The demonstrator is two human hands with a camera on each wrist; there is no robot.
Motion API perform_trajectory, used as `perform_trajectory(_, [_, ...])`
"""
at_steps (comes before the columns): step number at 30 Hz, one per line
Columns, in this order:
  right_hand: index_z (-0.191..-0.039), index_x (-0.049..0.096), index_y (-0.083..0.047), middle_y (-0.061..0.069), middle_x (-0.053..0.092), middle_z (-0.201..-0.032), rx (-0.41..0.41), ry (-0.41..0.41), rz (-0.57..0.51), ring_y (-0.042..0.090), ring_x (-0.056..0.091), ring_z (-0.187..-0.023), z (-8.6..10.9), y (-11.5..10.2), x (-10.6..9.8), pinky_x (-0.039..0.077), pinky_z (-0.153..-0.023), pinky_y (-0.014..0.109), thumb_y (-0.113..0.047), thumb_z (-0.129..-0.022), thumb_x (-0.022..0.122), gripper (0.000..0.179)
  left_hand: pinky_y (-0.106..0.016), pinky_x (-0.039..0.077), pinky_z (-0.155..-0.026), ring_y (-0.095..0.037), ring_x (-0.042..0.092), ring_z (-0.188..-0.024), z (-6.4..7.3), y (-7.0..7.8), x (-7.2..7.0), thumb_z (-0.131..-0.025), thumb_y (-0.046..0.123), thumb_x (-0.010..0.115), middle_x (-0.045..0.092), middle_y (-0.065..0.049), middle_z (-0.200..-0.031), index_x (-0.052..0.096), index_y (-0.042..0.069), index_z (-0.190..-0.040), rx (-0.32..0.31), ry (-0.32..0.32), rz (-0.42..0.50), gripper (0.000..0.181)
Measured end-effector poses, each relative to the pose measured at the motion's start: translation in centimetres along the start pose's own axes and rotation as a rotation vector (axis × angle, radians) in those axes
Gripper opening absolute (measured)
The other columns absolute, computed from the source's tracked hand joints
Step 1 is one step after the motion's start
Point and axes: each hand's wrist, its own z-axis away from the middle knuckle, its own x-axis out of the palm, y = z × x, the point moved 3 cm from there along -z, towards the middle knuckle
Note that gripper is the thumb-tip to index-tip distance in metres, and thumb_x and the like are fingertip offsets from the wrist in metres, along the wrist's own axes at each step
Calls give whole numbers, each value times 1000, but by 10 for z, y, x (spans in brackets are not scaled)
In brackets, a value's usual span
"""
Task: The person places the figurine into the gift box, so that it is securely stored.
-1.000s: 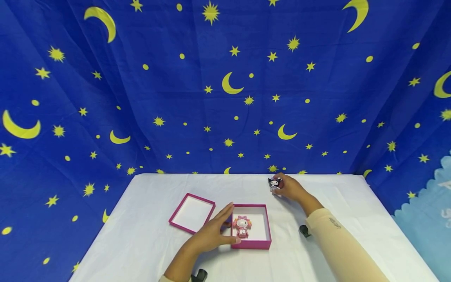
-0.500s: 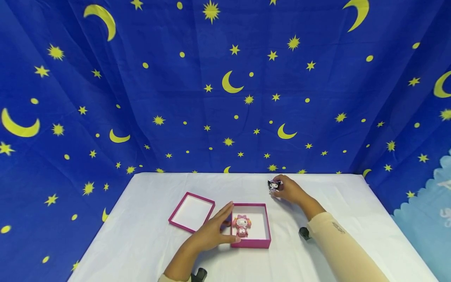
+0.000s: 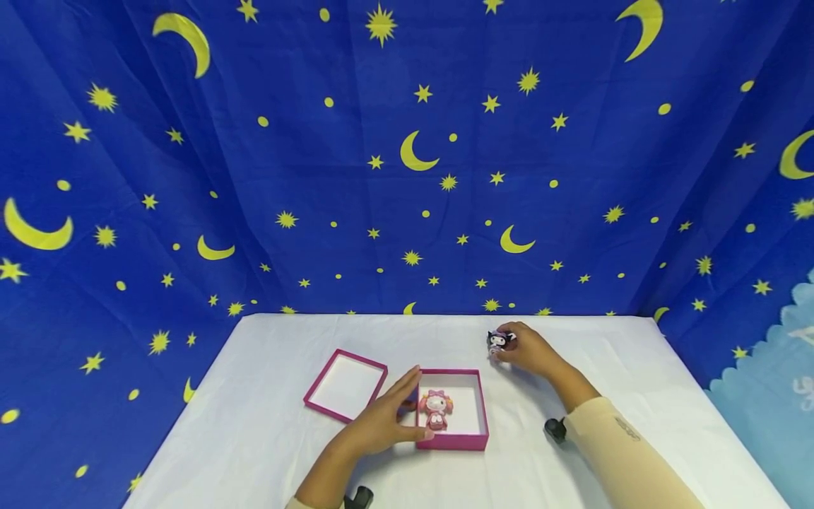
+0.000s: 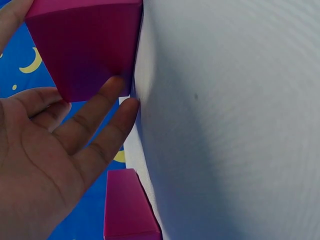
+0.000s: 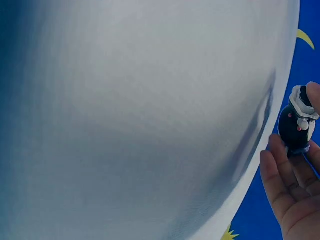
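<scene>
The person's left hand (image 3: 381,420) lies with thumb and fingers spread along the left side of a magenta, square box (image 3: 454,442) with a white interior — a glossy pink-and-white figurine (image 3: 436,411) is inside, by the left wall. Farther back, toward the far-left corner of the white, cloth-covered surface (image 3: 267,438), rests a shallow, magenta-rimmed lid (image 3: 346,385). Near the far edge, the right hand (image 3: 533,349) pinches a small black-and-white figurine (image 3: 498,341) — thumb and fingers pressed on it.
</scene>
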Motion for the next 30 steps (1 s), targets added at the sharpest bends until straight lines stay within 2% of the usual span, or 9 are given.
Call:
perform_trajectory(5, [-128, 60, 5, 21, 61, -120, -12, 26, -27, 27, 69, -99, 5, -4, 2, 59, -79, 33, -14, -82, 83, 55, -59, 25, -124, -33, 20, -157, 1, -1, 1, -82, 47, 81, 13, 2, -172, 21, 18, -163, 2, 4, -9, 105])
perform_trajectory(12, [-132, 58, 4, 22, 60, -120, -61, 81, -45, 32, 69, -102, 12, -14, 4, 60, -91, 45, -13, -84, 81, 55, -59, 20, -125, -30, 17, -158, -1, -2, 1, -80, 52, 81, 11, 6, -172, 21, 21, -163, -14, 6, -16, 107])
perform_trajectory(23, [-134, 59, -1, 20, 59, -124, -112, 131, -102, 29, 69, -100, 26, -30, 8, 59, -91, 45, -16, -87, 80, 54, -59, 19, -126, -29, 16, -158, -1, -3, 1, -81, 52, 80, 11, 6, -172, 21, 21, -163, -14, -2, -10, 106])
perform_trajectory(30, [-139, 58, -6, 16, 59, -130, -121, 123, -133, 25, 67, -103, 35, -39, 12, 58, -94, 46, -21, -89, 79, 56, -60, 19, -125, -31, 17, -158, -1, -2, 1, -82, 50, 80, 12, 3, -172, 22, 18, -163, 1, 3, -14, 105])
